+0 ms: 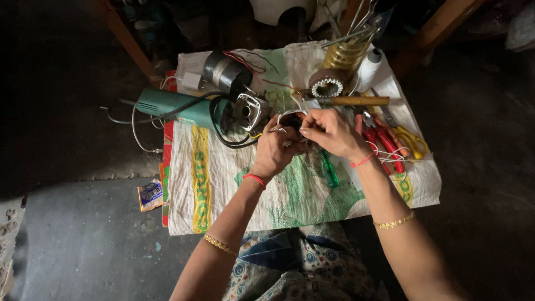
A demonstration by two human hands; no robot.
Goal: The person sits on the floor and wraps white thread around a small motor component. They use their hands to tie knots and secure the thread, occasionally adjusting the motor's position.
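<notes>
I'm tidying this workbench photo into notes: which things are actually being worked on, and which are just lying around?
In hand:
left hand and right hand, both on a small dark wound part

Lying about:
green angle grinder
red-handled pliers
yellow scissors
green screwdriver
white thread spool
woven sack cloth

A woven sack cloth, white with green and yellow print, lies spread over the dark floor. On its upper left edge rests a teal angle grinder with a black cable looped beside it. A grey motor housing with red wires sits behind it. Further right stand a toothed stator ring, a white thread spool and a wooden-handled tool. Red-handled pliers lie just beside yellow-handled scissors. A green screwdriver lies mid-cloth, and a small printed packet lies off the cloth's left edge.
</notes>
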